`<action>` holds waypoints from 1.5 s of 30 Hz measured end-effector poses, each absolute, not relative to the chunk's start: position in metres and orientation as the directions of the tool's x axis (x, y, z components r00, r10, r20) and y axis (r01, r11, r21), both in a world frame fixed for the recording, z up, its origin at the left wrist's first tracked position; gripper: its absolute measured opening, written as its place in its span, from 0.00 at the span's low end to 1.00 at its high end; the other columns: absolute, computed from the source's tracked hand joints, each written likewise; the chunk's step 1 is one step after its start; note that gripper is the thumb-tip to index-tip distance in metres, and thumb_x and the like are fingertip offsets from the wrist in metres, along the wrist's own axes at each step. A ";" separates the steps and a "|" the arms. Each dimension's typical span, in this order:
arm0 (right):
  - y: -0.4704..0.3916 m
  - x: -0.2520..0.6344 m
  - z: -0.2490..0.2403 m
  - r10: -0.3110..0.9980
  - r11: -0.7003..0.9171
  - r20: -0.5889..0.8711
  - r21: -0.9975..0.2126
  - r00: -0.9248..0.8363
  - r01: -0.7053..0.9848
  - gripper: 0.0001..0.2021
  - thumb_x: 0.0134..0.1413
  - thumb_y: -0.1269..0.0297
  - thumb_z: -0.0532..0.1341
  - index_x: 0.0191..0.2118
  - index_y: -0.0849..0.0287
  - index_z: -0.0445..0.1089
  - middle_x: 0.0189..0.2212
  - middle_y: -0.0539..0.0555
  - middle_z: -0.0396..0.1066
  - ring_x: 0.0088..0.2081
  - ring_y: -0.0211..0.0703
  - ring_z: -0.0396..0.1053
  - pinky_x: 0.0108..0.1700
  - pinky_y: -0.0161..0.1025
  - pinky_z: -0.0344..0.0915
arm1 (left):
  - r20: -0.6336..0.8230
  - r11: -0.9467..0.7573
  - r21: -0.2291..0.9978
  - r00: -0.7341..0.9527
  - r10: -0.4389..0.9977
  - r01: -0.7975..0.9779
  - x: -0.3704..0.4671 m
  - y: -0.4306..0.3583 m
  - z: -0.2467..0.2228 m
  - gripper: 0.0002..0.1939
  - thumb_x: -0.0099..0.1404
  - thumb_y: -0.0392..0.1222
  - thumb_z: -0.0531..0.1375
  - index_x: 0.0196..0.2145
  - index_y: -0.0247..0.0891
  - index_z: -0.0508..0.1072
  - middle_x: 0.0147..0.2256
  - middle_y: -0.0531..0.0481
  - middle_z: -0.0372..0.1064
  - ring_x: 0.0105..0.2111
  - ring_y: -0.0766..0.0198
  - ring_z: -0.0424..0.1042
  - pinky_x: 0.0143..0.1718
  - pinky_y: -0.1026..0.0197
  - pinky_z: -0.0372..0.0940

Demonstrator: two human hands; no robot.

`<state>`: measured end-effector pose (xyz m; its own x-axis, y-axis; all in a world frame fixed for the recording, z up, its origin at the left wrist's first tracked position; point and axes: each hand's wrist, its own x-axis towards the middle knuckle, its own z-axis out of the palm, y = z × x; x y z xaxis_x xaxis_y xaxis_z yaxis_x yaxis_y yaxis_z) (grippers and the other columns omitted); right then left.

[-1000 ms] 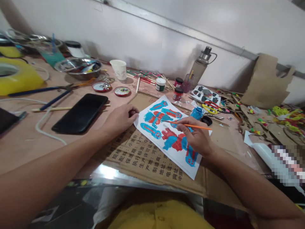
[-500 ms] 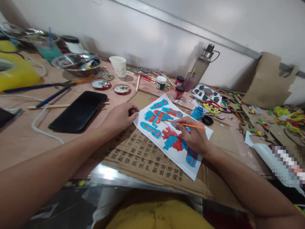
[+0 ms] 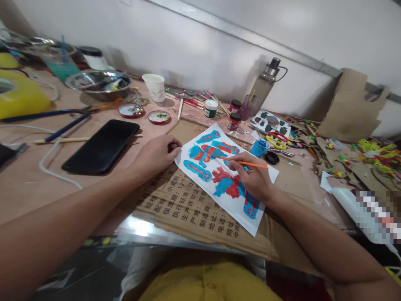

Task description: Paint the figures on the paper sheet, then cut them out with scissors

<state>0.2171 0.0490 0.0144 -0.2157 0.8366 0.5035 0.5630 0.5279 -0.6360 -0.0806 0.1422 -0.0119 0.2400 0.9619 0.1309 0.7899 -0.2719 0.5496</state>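
Note:
A white paper (image 3: 194,179) painted with blue and red shapes lies at an angle on a flattened cardboard sheet (image 3: 282,184). My right hand (image 3: 252,173) is closed around an orange paintbrush (image 3: 255,164), whose tip meets a blue area near the paper's middle. At the paper's left corner rests my left hand (image 3: 159,152), its fingers curled, thumb and fingertips at the edge; whether they pinch the paper is hard to see. Just beyond my right hand stand an open jar of blue paint (image 3: 259,147) and a black lid (image 3: 271,157).
Left of the cardboard are a black phone (image 3: 102,146), blue-handled pliers (image 3: 67,131) and a metal bowl (image 3: 100,85). A paper cup (image 3: 155,87), paint jars (image 3: 234,121), a bottle (image 3: 265,88) and scissors (image 3: 277,140) stand or lie behind. Cut cardboard scraps (image 3: 347,161) crowd the right.
The view has shifted very slightly, moving everything a little to the left in the picture. Both hands keep nearly the same places, with the brush tip on the same part of the paper.

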 end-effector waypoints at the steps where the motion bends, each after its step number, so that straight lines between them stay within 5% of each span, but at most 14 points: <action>1: 0.049 0.217 0.014 0.839 0.526 0.497 -0.640 -0.221 0.560 0.07 0.72 0.64 0.63 0.42 0.55 0.80 0.31 0.51 0.82 0.32 0.41 0.79 0.37 0.37 0.75 | 0.129 -0.274 0.550 0.243 0.961 0.789 -0.081 0.142 -0.012 0.14 0.63 0.50 0.56 0.37 0.42 0.78 0.37 0.42 0.81 0.35 0.48 0.76 0.40 0.51 0.67; 45: 0.047 0.220 0.014 0.868 0.482 0.456 -0.679 -0.196 0.554 0.06 0.70 0.63 0.65 0.42 0.54 0.81 0.33 0.52 0.83 0.33 0.43 0.80 0.38 0.39 0.76 | 0.106 -0.256 0.544 0.238 0.966 0.799 -0.080 0.142 -0.011 0.15 0.65 0.50 0.56 0.39 0.42 0.80 0.38 0.41 0.83 0.36 0.48 0.77 0.43 0.51 0.69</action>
